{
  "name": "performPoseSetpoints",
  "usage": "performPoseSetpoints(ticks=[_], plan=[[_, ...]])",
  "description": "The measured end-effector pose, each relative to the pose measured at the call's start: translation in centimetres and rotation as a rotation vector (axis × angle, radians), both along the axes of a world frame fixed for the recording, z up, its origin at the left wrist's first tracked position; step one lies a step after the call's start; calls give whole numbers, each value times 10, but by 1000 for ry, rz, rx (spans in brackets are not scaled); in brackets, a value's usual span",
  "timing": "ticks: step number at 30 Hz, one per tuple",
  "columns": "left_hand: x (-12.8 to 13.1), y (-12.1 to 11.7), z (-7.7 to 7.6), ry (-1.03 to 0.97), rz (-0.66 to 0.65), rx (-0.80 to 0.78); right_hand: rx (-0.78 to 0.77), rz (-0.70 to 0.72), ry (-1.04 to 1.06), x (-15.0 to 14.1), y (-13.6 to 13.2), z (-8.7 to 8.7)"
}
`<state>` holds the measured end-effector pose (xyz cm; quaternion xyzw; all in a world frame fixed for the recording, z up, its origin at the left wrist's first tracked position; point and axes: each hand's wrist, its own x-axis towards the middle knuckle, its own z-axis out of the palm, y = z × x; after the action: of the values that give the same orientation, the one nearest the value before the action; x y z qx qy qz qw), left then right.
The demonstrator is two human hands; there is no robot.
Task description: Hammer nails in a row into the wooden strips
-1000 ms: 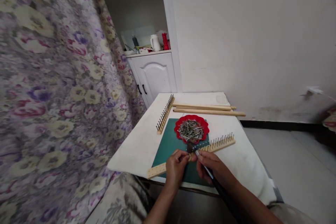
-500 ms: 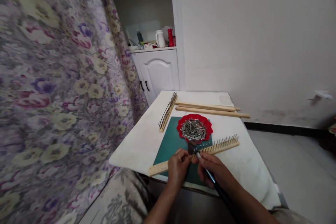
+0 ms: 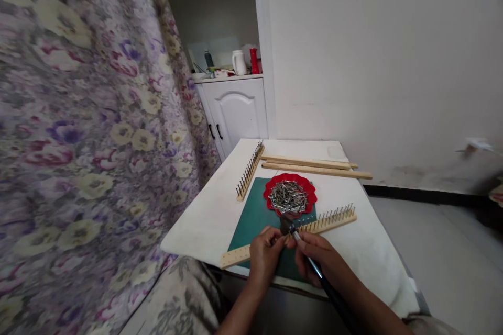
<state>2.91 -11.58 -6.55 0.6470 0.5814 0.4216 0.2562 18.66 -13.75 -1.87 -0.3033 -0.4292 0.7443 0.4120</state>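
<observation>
A wooden strip [image 3: 329, 220] with a row of upright nails lies across a green cutting mat [image 3: 255, 214] on a white table [image 3: 204, 220]. My left hand [image 3: 264, 253] is pinched closed at the strip, on something too small to make out. My right hand [image 3: 318, 256] grips a dark-handled hammer [image 3: 291, 227], whose head sits at the strip right by the left fingertips. A red dish [image 3: 290, 194] full of loose nails stands just behind the hammer head.
A second nailed strip [image 3: 249, 169] lies at the mat's left edge. Two plain wooden strips [image 3: 314, 166] lie at the table's far side. A floral curtain [image 3: 86, 131] hangs on the left, a white cabinet [image 3: 233, 112] with jugs stands behind, and grey floor [image 3: 444, 251] lies to the right.
The hands stay at the same spot on the strip; the hammer head has shifted only slightly. The view has swayed a little.
</observation>
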Motion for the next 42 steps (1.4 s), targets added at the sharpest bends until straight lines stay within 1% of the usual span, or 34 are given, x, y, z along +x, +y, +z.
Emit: performPoseSetpoints(ticks=[5,8,11,14,17,19,21,23,25,28,32,37,40,42], plan=[[0,-1,6,-18,-15,-17,6,-23,-27,4,-2,5],[-4,-2,11,-32,-36,-35,12,-52,-36,9,-1,10],[-14,-1,15,-31,-44,-34,21,-126,-6,19,2,15],[-23,8,24,-24,-29,1,25,-251,60,30,8,20],[-23,30,40,-31,-41,60,36,-370,97,39,13,24],[-14,52,51,-10,-75,103,42,-404,107,42,15,26],[0,77,59,71,-140,129,39,-408,116,43,16,25],[16,100,62,182,-168,118,36,-398,123,43,17,24],[30,118,59,267,-155,80,36,-390,126,42,17,21],[42,133,52,289,-136,40,34,-384,131,42,18,19],[42,138,47,225,-161,15,36,-386,121,44,21,18],[25,134,51,56,-151,-22,58,-386,114,45,24,15],[13,124,54,-50,-137,-52,81,-391,87,42,25,12],[7,110,57,-191,-125,-100,102,-407,62,38,26,10]])
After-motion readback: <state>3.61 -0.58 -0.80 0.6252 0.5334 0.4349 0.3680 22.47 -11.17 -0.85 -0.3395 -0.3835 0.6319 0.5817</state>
